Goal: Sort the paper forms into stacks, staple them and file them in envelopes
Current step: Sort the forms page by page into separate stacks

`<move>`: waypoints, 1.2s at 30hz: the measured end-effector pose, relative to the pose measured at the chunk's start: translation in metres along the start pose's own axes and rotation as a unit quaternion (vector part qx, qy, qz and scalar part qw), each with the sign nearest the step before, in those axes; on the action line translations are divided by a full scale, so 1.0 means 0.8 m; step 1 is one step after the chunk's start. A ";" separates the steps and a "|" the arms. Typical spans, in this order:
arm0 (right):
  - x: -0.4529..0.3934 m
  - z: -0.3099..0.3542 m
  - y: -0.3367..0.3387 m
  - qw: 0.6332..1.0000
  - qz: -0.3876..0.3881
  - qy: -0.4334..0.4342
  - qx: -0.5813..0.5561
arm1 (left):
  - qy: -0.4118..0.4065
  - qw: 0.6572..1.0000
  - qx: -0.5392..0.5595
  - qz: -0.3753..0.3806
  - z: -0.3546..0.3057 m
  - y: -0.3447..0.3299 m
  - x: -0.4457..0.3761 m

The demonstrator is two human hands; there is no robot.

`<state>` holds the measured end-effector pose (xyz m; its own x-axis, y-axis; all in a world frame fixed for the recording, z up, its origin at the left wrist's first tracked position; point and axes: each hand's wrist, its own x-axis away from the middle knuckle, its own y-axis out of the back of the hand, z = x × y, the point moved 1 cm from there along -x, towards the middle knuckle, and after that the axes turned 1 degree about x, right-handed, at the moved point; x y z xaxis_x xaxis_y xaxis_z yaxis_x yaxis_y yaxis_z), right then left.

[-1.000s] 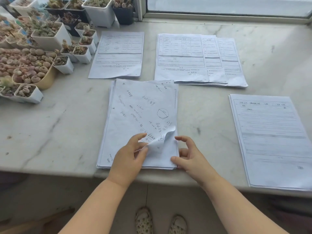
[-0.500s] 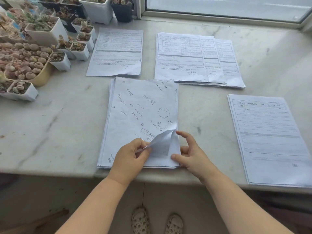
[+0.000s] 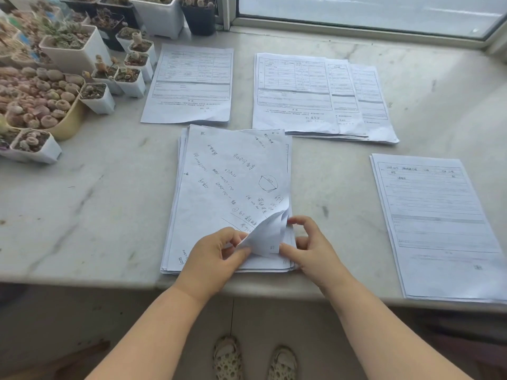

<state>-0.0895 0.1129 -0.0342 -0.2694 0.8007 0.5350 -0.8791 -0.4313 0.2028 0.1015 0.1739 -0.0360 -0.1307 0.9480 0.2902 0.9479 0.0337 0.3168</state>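
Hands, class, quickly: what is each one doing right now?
Left hand: pinches the lifted corner of the top sheet on the middle stack.
Right hand: fingers curled at that stack's right edge; whether they hold paper cannot be told.

Lit by soft daylight from the window (image 3: 356, 12) at the far edge of the marble ledge (image 3: 82, 215). Bright and even near the window, washed pale across the glass. Only faint, diffuse shadows on the ledge; much darker below its front edge, toward the floor. Slightly soft overall, with print on sheets far from the window barely legible. Wide-angle bending of straight lines toward the corners, clearest along the window frame.
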 end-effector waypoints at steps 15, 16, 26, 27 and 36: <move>0.006 0.015 0.003 0.990 0.078 -0.103 -0.050 | 0.016 0.999 0.044 0.017 0.002 0.009 0.000; 0.007 0.018 0.003 0.989 0.078 -0.112 -0.055 | 0.019 0.999 0.047 0.022 0.003 0.009 0.001; 0.012 0.040 0.002 0.975 0.016 -0.208 -0.075 | 0.005 0.998 0.036 0.046 0.006 0.009 0.005; 0.011 0.040 0.001 0.974 0.012 -0.215 -0.069 | 0.003 0.998 0.036 0.049 0.006 0.009 0.005; 0.015 0.052 -0.029 0.932 -0.166 -0.075 0.313 | -0.069 0.996 -0.030 0.042 0.003 0.013 0.016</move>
<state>-0.0564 0.1151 0.0014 0.0763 0.8865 0.4564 -0.4901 -0.3653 0.7914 0.1107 0.1875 -0.0313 -0.0067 0.9813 0.1921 0.9343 -0.0623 0.3510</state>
